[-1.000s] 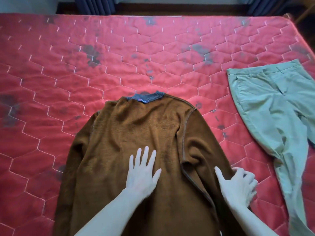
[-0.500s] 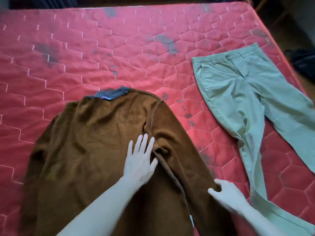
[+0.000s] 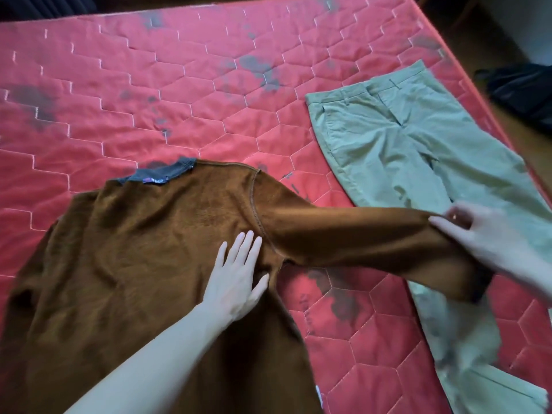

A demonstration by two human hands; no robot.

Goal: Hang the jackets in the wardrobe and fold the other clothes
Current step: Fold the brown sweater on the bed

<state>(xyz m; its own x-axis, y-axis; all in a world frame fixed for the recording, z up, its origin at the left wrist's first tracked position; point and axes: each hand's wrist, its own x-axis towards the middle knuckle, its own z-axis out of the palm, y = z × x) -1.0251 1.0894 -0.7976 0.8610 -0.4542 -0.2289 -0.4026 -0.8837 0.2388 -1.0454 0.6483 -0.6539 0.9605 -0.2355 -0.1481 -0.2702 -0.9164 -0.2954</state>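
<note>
Sleeve out wide, body pinned flat on the bed!

The brown sweater [image 3: 143, 258] lies spread at the 7 o'clock side of the red quilted mattress [image 3: 149, 94], grey collar [image 3: 158, 174] pointing to 12. The left hand [image 3: 236, 279] presses flat on the sweater's body just beside the armpit seam, fingers straight and close together. The right hand [image 3: 490, 234], blurred, grips the sleeve [image 3: 358, 237] near its cuff, stretching it towards 3 o'clock, lifted across the pale green trousers [image 3: 412, 150]. Those trousers lie flat at 2 to 4 o'clock, waistband toward 12. A dark bundle [image 3: 525, 94] sits off the bed at 2.
</note>
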